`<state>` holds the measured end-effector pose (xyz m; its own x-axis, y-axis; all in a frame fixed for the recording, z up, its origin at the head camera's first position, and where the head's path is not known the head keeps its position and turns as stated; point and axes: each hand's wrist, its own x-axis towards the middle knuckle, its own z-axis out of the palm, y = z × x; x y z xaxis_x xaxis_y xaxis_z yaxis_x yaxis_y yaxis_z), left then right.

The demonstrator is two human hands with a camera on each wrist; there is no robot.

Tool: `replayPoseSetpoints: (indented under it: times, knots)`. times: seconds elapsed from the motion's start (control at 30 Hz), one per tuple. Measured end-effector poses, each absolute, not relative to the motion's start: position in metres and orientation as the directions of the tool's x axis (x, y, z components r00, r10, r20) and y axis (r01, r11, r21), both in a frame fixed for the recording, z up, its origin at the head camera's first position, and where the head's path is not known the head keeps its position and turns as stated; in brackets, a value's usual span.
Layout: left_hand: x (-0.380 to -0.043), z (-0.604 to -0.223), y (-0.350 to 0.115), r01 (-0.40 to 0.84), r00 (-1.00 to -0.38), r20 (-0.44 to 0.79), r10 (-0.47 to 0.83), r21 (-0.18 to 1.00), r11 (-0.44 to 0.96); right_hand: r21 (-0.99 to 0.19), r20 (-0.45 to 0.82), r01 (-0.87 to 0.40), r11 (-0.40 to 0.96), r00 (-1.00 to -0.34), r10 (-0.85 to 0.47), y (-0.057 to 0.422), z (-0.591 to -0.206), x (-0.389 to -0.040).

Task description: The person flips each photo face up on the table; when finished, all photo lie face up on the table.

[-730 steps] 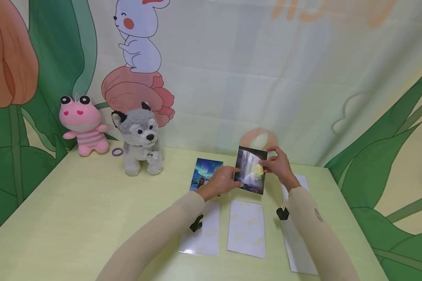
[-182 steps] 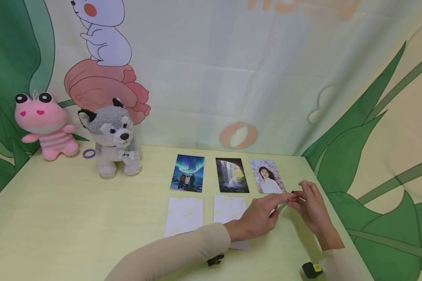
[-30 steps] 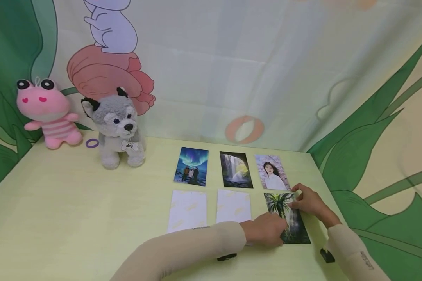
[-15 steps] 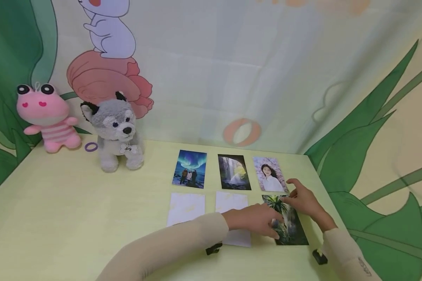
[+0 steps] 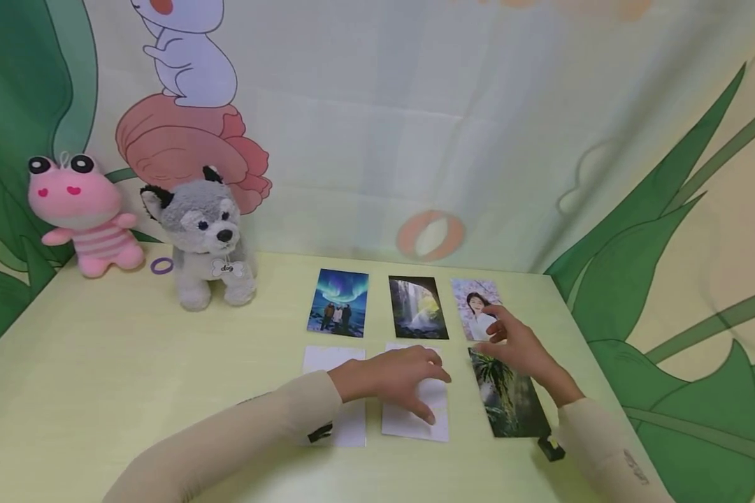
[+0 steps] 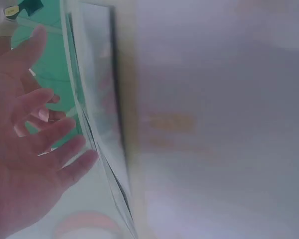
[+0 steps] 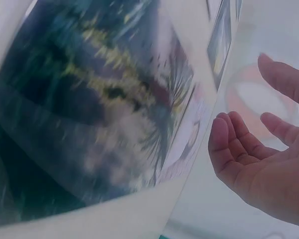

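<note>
Above the middle white-backed photo (image 5: 409,424) hovers my left hand (image 5: 403,381), its fingers spread and holding nothing. A second white-backed photo (image 5: 347,423) lies to its left, partly behind the sleeve. On the right, the photo of a green plant (image 5: 512,402) lies picture side up. My right hand (image 5: 521,344) is over its top edge and the lower part of the portrait photo (image 5: 464,297), fingers loosely bent around nothing. The aurora photo (image 5: 338,304) and waterfall photo (image 5: 418,307) complete the back row. Both wrist views show an unoccupied left hand (image 6: 35,149) and right hand (image 7: 269,164).
A grey plush dog (image 5: 210,237) and a pink plush frog (image 5: 82,209) stand at the table's back left. Between them lies a purple ring (image 5: 161,265). A printed curtain (image 5: 340,140) hangs behind the table (image 5: 163,370).
Both hands have let go of the plant photo, which was face down earlier. The left hand has moved left over the middle white-backed photo; the right has shifted left and back. Earlier both hands held the waterfall photo.
</note>
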<state>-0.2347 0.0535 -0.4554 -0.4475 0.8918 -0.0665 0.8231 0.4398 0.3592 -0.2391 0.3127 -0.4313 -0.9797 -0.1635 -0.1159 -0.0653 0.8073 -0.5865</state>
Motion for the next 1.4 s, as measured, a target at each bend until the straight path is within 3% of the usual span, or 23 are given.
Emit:
replayPoseSetpoints:
  times: [0.4,0.6,1.23,1.4]
  knots:
    - [-0.228,-0.464,0.01,0.8,-0.487,-0.183,0.854,0.299,0.52,-0.562,-0.218,-0.201,0.802,-0.9,-0.378,0.278,-0.442,-0.243]
    - [-0.22,-0.466,-0.004,0.772,-0.529,-0.189,0.827,0.298,0.562,-0.543,-0.23,-0.204,0.814,-0.897,-0.378,0.265,-0.45,-0.248]
    - [-0.217,-0.468,-0.005,0.771,-0.551,-0.199,0.811,0.252,0.585,-0.531,-0.206,-0.218,0.819,-0.904,-0.375,0.248,-0.453,-0.252]
    - [-0.216,-0.467,-0.005,0.769,-0.556,-0.201,0.806,0.244,0.591,-0.539,-0.206,-0.168,0.826,-0.924,-0.323,0.247,-0.457,-0.254]
